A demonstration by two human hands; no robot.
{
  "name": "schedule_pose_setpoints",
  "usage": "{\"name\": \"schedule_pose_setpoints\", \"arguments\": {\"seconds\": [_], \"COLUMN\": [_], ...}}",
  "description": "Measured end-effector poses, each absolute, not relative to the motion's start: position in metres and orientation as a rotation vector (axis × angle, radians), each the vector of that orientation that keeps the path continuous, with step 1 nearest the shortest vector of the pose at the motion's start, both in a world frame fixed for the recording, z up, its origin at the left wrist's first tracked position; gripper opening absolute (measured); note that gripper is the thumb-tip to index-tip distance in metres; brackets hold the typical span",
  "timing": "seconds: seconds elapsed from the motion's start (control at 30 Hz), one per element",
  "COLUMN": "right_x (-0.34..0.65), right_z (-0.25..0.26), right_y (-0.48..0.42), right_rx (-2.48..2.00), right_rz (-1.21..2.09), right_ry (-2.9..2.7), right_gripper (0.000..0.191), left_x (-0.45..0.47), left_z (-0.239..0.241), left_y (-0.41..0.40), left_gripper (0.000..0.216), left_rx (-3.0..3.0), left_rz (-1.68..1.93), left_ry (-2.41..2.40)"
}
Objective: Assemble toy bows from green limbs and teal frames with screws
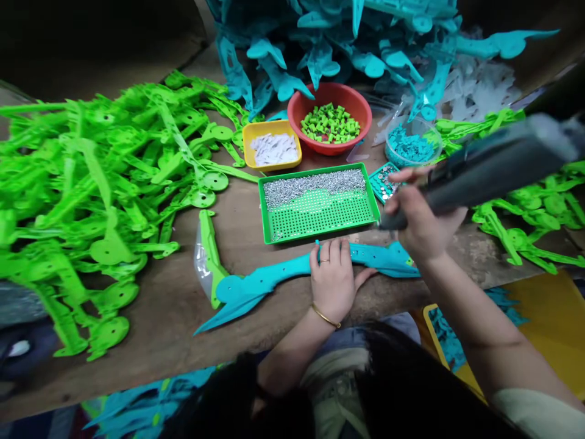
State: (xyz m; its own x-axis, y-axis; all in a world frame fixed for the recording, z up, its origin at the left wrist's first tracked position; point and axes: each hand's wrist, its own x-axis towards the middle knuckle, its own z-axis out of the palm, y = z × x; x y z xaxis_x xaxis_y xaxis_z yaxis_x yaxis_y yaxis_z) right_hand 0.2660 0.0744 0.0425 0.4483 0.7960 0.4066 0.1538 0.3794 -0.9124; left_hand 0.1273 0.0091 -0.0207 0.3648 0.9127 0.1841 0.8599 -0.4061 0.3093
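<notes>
A long teal plastic blade-shaped part (269, 277) lies across the wooden table (173, 305) in front of me. My left hand (333, 279) presses flat on its middle, fingers together. My right hand (420, 213) is wrapped round the handle of a grey electric screwdriver (493, 164), whose tip points down near the right end of the teal part, by the corner of a green tray. The green perforated tray (320, 216) holds a heap of small silver screws along its far side.
A big pile of green plastic parts (91, 189) covers the left. Teal parts (347, 42) are heaped at the back, more green ones (530, 219) on the right. A red bowl (329, 119), a yellow tub (271, 146), a clear cup (411, 143) and a small teal tray (384, 182) stand behind the green tray.
</notes>
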Motion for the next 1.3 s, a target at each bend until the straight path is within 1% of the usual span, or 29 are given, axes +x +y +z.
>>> {"name": "schedule_pose_setpoints", "arguments": {"seconds": [0.1, 0.2, 0.43, 0.57, 0.7, 0.87, 0.97, 1.1, 1.2, 1.3], "right_x": [0.259, 0.252, 0.249, 0.247, 0.246, 0.269, 0.289, 0.306, 0.313, 0.314], "right_z": [0.033, 0.016, 0.003, -0.002, 0.005, 0.048, 0.064, 0.050, 0.034, 0.023], "right_y": [0.124, 0.152, 0.152, 0.153, 0.156, 0.119, 0.072, 0.023, 0.012, 0.016], "right_rx": [-1.135, -1.119, -1.056, -1.049, -0.976, -0.812, -0.891, -1.084, -1.109, -1.124], "right_rz": [0.368, 0.362, 0.386, 0.385, 0.402, 0.417, 0.442, 0.492, 0.498, 0.503], "right_ry": [-0.992, -0.943, -0.954, -0.966, -0.943, -0.927, -0.943, -0.991, -1.013, -1.003], "right_gripper": [0.017, 0.019, 0.021, 0.019, 0.019, 0.018, 0.021, 0.022, 0.019, 0.022], "left_x": [0.126, 0.126, 0.126, 0.127, 0.126, 0.131, 0.147, 0.170, 0.178, 0.177], "left_z": [-0.022, -0.021, -0.021, -0.022, -0.023, -0.013, -0.008, -0.009, -0.015, -0.020], "left_y": [0.008, 0.008, 0.007, 0.007, 0.006, 0.005, 0.004, 0.001, 0.001, 0.001], "left_gripper": [0.072, 0.072, 0.073, 0.075, 0.076, 0.077, 0.084, 0.090, 0.081, 0.070], "left_rx": [2.482, 2.482, 2.468, 2.476, 2.503, 2.520, 2.545, 2.574, 2.578, 2.595], "left_rz": [0.490, 0.487, 0.465, 0.474, 0.486, 0.419, 0.407, 0.331, 0.289, 0.295], "left_ry": [1.605, 1.598, 1.593, 1.601, 1.619, 1.614, 1.477, 1.274, 1.264, 1.269]}}
